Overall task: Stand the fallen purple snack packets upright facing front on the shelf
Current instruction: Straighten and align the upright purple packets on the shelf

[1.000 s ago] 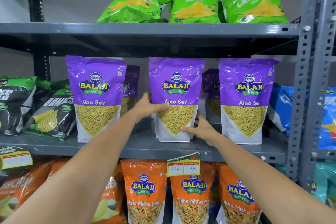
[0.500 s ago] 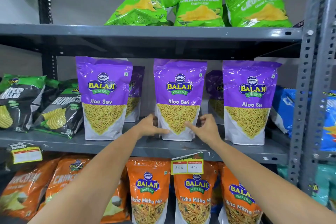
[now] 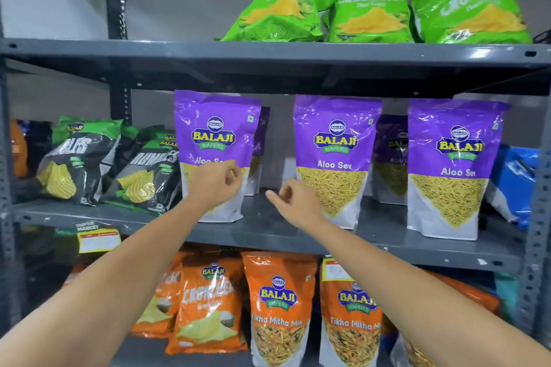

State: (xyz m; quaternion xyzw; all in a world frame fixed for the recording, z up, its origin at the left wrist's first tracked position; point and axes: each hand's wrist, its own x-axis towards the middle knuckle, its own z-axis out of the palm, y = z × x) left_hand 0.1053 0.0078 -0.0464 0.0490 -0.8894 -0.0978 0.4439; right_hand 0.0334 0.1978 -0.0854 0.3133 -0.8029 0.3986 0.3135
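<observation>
Three purple Aloo Sev packets stand upright, fronts facing me, on the grey middle shelf [image 3: 268, 229]: a left packet [image 3: 216, 134], a middle packet [image 3: 335, 155] and a right packet [image 3: 453, 164]. Darker purple packets [image 3: 390, 158] stand behind them. My left hand [image 3: 216, 185] hovers in front of the left packet's lower part, fingers loosely curled with nothing in them. My right hand [image 3: 293, 199] is in the gap between the left and middle packets, fingers curled, holding nothing.
Black-and-green chip bags [image 3: 86, 158] lean at the shelf's left. Green bags [image 3: 369, 15] lie on the top shelf, orange packets [image 3: 280, 307] stand below. A blue bag [image 3: 512, 185] sits at the right by the grey upright post [image 3: 536, 217]. Price tags [image 3: 98, 237] hang from the shelf edge.
Both hands have let go of the middle packet and moved left. The camera has turned left, so the shelf contents sit further right in view.
</observation>
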